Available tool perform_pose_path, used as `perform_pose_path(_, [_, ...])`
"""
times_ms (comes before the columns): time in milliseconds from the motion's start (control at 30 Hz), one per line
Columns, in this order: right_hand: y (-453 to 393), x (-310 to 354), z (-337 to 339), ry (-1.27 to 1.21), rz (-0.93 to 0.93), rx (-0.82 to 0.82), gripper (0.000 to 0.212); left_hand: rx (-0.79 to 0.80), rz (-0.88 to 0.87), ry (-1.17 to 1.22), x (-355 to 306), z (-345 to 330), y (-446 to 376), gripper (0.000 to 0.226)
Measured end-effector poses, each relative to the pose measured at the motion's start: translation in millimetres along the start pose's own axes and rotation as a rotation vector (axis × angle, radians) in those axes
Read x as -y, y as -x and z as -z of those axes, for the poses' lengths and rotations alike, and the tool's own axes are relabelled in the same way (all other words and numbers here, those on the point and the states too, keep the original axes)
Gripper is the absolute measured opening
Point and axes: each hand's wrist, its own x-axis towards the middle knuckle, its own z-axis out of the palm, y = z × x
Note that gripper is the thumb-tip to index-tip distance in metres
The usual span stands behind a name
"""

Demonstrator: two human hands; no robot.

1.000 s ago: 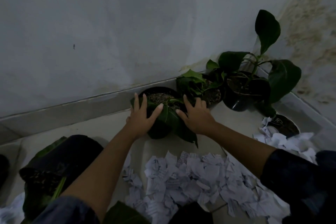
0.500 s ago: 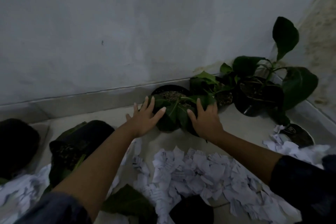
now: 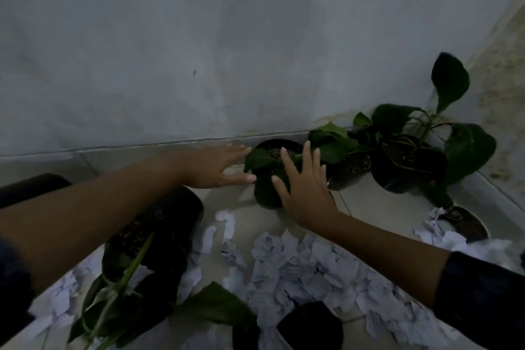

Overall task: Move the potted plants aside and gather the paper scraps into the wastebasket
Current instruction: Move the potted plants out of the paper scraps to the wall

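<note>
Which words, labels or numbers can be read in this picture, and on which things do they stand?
No text can be read.
Torn white paper scraps on the floor: grey printed lines, too small and blurred to read.
Round dark disc at the right, on the floor: a pale mark, too blurred to read.
Black plastic plant pots: no label visible.
</note>
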Motion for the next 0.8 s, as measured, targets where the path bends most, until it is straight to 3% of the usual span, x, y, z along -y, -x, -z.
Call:
perform_pose_path(167, [15, 47, -13, -0.082, 0.064, 0.152, 0.063, 0.125, 0.022, -0.081, 47, -3, 52, 0.127])
perform_pose_path(300, [22, 86, -26, -0.125, 0.116, 0.277, 0.064, 0.162, -0.027, -0.09, 90, -20, 90, 0.109])
perform_pose_path(400, [25, 108, -34, -0.201, 0.11, 0.364, 0.065, 0.166, -0.013, 0.074, 114, -29, 106, 0.117])
perform_pose_path(533, [23, 131, -55, -0.392, 0.057, 0.44, 0.065, 0.1, 0.034, 0.247, 130, -40, 115, 0.094])
perform_pose_path(667, [22, 152, -70, -0.546, 0.063, 0.47, 0.067, 0.097, 0.044, 0.336, 148, -47, 117, 0.127])
perform_pose_path(733, [22, 159, -74, -0.606, 0.062, 0.47, 0.071, 0.1, 0.014, 0.388, 150, -53, 116, 0.116])
perform_pose_path(800, [22, 162, -76, -0.62, 0.056, 0.448, 0.071, 0.105, 0.016, 0.472, 147, -59, 112, 0.076])
